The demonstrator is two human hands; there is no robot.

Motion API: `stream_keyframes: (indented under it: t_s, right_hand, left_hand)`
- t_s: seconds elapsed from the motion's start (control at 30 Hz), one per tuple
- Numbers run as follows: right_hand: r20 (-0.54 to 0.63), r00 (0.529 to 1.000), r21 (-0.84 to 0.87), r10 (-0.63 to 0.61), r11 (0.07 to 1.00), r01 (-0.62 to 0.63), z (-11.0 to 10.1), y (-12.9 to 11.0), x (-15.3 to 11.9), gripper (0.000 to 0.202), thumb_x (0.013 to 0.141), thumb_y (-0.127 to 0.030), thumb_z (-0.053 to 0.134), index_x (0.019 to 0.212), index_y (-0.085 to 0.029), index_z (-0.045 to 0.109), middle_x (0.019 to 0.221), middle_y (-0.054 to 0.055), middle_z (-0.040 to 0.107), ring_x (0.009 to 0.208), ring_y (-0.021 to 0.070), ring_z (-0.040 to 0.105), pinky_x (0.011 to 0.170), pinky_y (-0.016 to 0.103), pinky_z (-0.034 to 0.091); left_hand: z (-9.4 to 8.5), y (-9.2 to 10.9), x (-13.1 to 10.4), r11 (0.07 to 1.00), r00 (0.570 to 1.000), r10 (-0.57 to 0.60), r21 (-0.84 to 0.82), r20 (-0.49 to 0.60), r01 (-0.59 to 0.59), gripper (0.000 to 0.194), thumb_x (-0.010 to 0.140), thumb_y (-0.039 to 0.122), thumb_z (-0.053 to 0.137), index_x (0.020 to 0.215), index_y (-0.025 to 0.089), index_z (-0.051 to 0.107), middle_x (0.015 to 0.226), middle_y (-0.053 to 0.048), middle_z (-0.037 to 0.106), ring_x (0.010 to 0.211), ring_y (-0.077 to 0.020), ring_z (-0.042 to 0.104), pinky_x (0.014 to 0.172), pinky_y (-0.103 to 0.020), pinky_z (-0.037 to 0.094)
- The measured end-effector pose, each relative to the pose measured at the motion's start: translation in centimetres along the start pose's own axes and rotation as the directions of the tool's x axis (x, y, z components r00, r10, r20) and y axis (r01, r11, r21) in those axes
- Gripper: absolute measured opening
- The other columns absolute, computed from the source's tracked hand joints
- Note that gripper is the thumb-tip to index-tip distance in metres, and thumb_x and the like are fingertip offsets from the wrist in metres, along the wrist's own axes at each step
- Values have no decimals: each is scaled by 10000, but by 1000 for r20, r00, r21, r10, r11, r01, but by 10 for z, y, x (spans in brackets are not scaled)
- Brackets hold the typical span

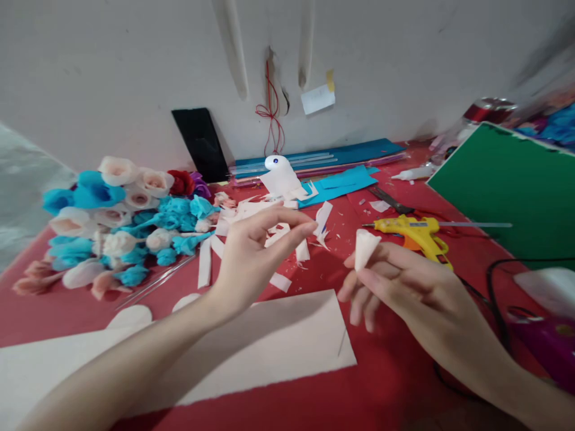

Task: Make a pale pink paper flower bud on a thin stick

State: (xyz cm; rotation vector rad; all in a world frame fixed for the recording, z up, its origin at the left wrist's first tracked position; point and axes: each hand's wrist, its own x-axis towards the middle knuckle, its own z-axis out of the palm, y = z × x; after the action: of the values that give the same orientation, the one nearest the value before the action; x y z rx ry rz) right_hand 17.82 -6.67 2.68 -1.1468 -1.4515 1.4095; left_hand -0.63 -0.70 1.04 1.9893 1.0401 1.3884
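In the head view, my right hand [404, 287] holds a small off-white rolled paper cone [365, 246] between thumb and fingers, the other fingers loosely curled below. My left hand [256, 257] is raised to its left, apart from it, with thumb and index fingertip pinched together. Whatever may be in that pinch is too small to make out. Under my left forearm lies a long off-white paper strip [287, 335] on the red table [314, 395]. Cut white paper scraps [323, 221] lie behind my left hand. A yellow glue gun [417, 230] rests just beyond my right hand.
Blue, white and pink paper flowers [121, 227] are heaped at the left. A white figure with an eye [278, 176] and blue paper [341, 184] stand and lie toward the wall. Scissors [395, 205], a green board [507, 191] and a black cord [492, 293] are at the right.
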Motion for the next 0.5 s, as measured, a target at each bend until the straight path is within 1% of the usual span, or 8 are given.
stream_keyframes:
  t_s: [0.07, 0.1, 0.17, 0.23, 0.3, 0.33, 0.4, 0.5]
  right_hand:
    - [1, 1000, 6, -4, 1000, 4, 1, -1, 0, 159, 905, -293, 459, 860, -157, 529, 711, 18, 622, 537, 79, 597, 452, 156, 486]
    - [1, 1000, 10, -3, 1000, 3, 1, -1, 0, 158, 904, -293, 462, 860, -158, 530, 708, 17, 623, 533, 79, 596, 451, 155, 486]
    - [-1, 1000, 18, 1, 1000, -1, 2, -1, 1, 157, 899, -289, 469, 843, -157, 532, 705, 14, 624, 526, 74, 595, 450, 149, 483]
    - [2, 1000, 30, 12, 999, -12, 3, -1, 1, 139, 891, -270, 484, 829, -156, 532, 677, 1, 621, 510, 62, 592, 450, 130, 474]
    - [16, 999, 29, 28, 999, -29, 3, -1, 0, 115, 884, -252, 499, 831, -158, 538, 635, -13, 617, 499, 52, 587, 462, 112, 467]
    - [24, 999, 18, 35, 999, -35, 3, -1, 0, 115, 882, -250, 502, 829, -159, 546, 621, -15, 619, 500, 51, 587, 469, 109, 465]
    - [41, 998, -23, 46, 999, -45, 1, -1, -1, 142, 881, -265, 506, 810, -161, 573, 616, -8, 630, 512, 57, 588, 483, 118, 468]
    - [45, 998, -96, 38, 995, -33, -1, 1, 0, 215, 886, -290, 493, 758, -166, 614, 578, -7, 619, 509, 64, 574, 495, 136, 467]
  left_hand:
    - [0, -1, 0, 1000, 999, -21, -21, 39, 22, 117, 833, 234, 583, 755, 193, 660, 706, 15, 688, 643, -101, 622, 557, -202, 503]
    - [1, 0, 0, 999, 998, -8, -35, 69, 10, 113, 834, 237, 583, 765, 191, 661, 725, 11, 690, 670, -103, 627, 597, -209, 514]
    - [2, 2, -2, 996, 989, 71, -68, 129, -63, 61, 785, 239, 647, 811, 188, 668, 782, -1, 695, 734, -115, 636, 714, -252, 522]
    - [3, 5, -5, 984, 971, 170, -85, 170, -158, 186, 703, 238, 728, 869, 172, 674, 823, -21, 692, 759, -129, 636, 785, -299, 507]
    - [4, 8, -7, 964, 947, 265, -72, 183, -256, 241, 663, 234, 759, 873, 148, 678, 793, -29, 682, 730, -127, 628, 808, -324, 494]
    - [5, 9, -8, 953, 936, 302, -58, 181, -297, 230, 662, 222, 760, 861, 138, 680, 769, -27, 675, 715, -122, 619, 826, -336, 488]
    - [5, 10, -9, 937, 920, 347, -23, 180, -349, 159, 685, 170, 742, 828, 130, 685, 738, -21, 663, 701, -112, 602, 910, -381, 453]
    - [3, 11, -9, 931, 914, 353, 16, 200, -364, 82, 723, 89, 693, 788, 140, 692, 739, -18, 654, 707, -105, 589, 1010, -452, 377]
